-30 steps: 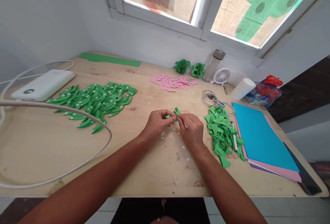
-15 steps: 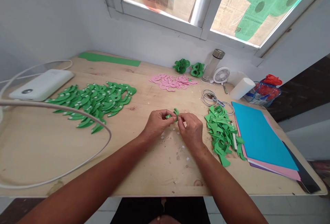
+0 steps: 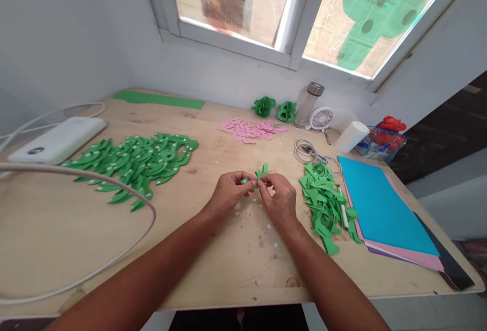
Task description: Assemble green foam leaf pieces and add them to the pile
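Note:
Near the middle of the table, my left hand (image 3: pixel 231 190) and my right hand (image 3: pixel 280 195) meet, fingertips almost touching. Both pinch green foam or paper cut-outs (image 3: pixel 262 171), whose curved ends stick up above the fingers; how many pieces are held is hidden. Small white squares (image 3: pixel 268 226) lie scattered on the wood below my hands. To the left spreads a heap of curved green pieces (image 3: pixel 140 161), many bearing white tabs. A pile of green scraps (image 3: pixel 323 199) lies right of my right hand, with a white pen (image 3: pixel 343 209) on it.
Pink cut-outs (image 3: pixel 251 130) lie at the back, near two green paper balls (image 3: pixel 264 106). A bottle (image 3: pixel 307 105), small fan (image 3: pixel 320 119), tape rolls (image 3: pixel 305 151) and white roll (image 3: pixel 352 137) stand or lie right. Blue sheets (image 3: pixel 384 204) cover the right side. A cable (image 3: pixel 154 214) loops across the left.
The view has tilted up slightly. The green pieces between my fingers have turned, and their ends now fork upward. Both hands stay together in the same spot.

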`<state>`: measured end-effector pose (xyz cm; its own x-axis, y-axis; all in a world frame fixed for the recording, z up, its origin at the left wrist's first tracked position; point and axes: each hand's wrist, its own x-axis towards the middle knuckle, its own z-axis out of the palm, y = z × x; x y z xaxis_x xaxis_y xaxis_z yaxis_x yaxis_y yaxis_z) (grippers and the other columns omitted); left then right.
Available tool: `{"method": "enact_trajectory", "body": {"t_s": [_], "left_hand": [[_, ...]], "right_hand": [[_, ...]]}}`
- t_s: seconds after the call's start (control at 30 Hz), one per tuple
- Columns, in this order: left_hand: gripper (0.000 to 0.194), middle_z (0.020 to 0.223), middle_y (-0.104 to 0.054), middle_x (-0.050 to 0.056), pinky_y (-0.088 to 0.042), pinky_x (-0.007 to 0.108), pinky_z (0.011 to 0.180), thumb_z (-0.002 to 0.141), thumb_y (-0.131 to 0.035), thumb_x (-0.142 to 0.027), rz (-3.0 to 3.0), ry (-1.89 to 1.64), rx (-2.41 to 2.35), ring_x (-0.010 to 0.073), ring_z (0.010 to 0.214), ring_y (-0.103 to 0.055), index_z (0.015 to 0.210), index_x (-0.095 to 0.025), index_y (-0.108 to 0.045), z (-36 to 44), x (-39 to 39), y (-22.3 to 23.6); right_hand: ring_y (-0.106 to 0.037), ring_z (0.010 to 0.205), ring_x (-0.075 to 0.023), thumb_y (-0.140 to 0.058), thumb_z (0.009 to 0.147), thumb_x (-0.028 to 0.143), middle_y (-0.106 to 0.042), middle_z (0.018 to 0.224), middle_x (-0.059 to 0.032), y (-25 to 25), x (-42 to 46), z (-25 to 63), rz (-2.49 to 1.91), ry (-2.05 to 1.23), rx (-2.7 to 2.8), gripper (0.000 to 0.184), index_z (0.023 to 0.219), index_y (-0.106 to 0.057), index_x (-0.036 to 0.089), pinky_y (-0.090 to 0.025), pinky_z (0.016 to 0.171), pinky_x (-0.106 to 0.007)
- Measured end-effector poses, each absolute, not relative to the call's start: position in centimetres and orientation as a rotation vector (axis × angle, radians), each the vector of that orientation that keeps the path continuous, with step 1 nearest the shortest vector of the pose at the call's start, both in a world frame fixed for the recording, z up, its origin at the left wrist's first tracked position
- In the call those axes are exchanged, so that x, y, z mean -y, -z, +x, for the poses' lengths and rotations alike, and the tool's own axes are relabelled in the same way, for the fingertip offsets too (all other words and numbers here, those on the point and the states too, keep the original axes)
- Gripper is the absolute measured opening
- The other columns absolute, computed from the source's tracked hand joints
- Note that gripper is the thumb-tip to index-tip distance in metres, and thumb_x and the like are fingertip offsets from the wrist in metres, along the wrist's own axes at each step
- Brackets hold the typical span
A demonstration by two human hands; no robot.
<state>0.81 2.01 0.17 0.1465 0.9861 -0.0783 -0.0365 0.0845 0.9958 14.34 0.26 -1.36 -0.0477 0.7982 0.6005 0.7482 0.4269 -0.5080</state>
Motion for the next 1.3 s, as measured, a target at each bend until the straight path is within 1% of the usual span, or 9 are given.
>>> {"method": "enact_trajectory", "body": {"t_s": [0.17,0.33,0.5,0.67,0.83,1.03,1.17,1.3], "left_hand": [[0.017,0.061,-0.061,0.002,-0.042,0.023,0.053,0.059,-0.069,-0.031,1.233,-1.053,-1.103,0.0124,0.055,-0.051,0.065,-0.016,-0.068,0.69,-2.22,-0.02],[0.018,0.058,-0.06,0.001,-0.043,0.023,0.052,0.057,-0.069,-0.034,1.25,-1.062,-1.111,0.0124,0.052,-0.05,0.062,-0.016,-0.067,0.77,-2.21,-0.07],[0.019,0.06,-0.06,0.001,-0.043,0.024,0.052,0.056,-0.069,-0.034,1.239,-1.067,-1.119,0.0123,0.052,-0.05,0.061,-0.016,-0.066,0.82,-2.1,-0.26],[0.018,0.06,-0.06,0.001,-0.042,0.024,0.053,0.058,-0.068,-0.034,1.261,-1.058,-1.121,0.0121,0.052,-0.049,0.061,-0.016,-0.066,0.74,-2.07,-0.35],[0.019,0.059,-0.06,0.001,-0.042,0.024,0.053,0.057,-0.067,-0.035,1.277,-1.048,-1.121,0.0128,0.052,-0.049,0.061,-0.016,-0.066,0.79,-2.06,-0.33],[0.017,0.058,-0.06,0.001,-0.043,0.024,0.053,0.056,-0.068,-0.033,1.273,-1.079,-1.111,0.0125,0.052,-0.05,0.06,-0.017,-0.066,0.84,-2.03,-0.23],[0.017,0.057,-0.059,0.0,-0.042,0.024,0.052,0.057,-0.068,-0.032,1.271,-1.079,-1.116,0.0123,0.052,-0.05,0.061,-0.016,-0.066,0.86,-1.98,-0.25],[0.016,0.058,-0.06,0.0,-0.042,0.023,0.053,0.057,-0.068,-0.031,1.266,-1.076,-1.113,0.0118,0.052,-0.049,0.061,-0.016,-0.066,0.9,-1.89,-0.42]], "right_hand": [[-0.057,0.068,-0.0159,-0.051,0.081,0.018,-0.065,0.071,-0.0047,1.33,-0.26,14.14,-1.318,-0.069,1.776,0.011,0.077,-0.061,0.017,-0.043,0.063,-0.026],[-0.056,0.065,-0.0154,-0.049,0.081,0.017,-0.064,0.069,-0.0043,1.33,-0.25,14.12,-1.313,-0.051,1.77,0.013,0.075,-0.061,0.018,-0.042,0.062,-0.026],[-0.057,0.069,-0.0169,-0.05,0.082,0.017,-0.064,0.07,-0.0049,1.3,-0.15,14.03,-1.334,0.021,1.808,0.012,0.076,-0.06,0.018,-0.041,0.065,-0.027],[-0.057,0.069,-0.0172,-0.051,0.082,0.02,-0.064,0.07,-0.0048,1.26,-0.07,13.96,-1.339,0.061,1.827,0.011,0.076,-0.059,0.018,-0.04,0.064,-0.028],[-0.057,0.067,-0.0164,-0.049,0.082,0.018,-0.063,0.067,-0.0043,1.25,-0.09,13.96,-1.347,0.077,1.818,0.013,0.074,-0.059,0.018,-0.04,0.064,-0.027],[-0.056,0.069,-0.0176,-0.048,0.083,0.017,-0.063,0.068,-0.0048,1.13,-0.06,13.94,-1.348,0.205,1.89,0.014,0.073,-0.058,0.018,-0.038,0.064,-0.028],[-0.054,0.066,-0.0182,-0.047,0.082,0.017,-0.061,0.065,-0.0046,1.19,-0.1,13.86,-1.372,0.316,1.937,0.015,0.071,-0.056,0.018,-0.036,0.062,-0.029],[-0.054,0.066,-0.0181,-0.047,0.081,0.016,-0.061,0.066,-0.0043,1.37,-0.14,13.79,-1.402,0.261,1.896,0.012,0.072,-0.055,0.018,-0.037,0.061,-0.029]]}}
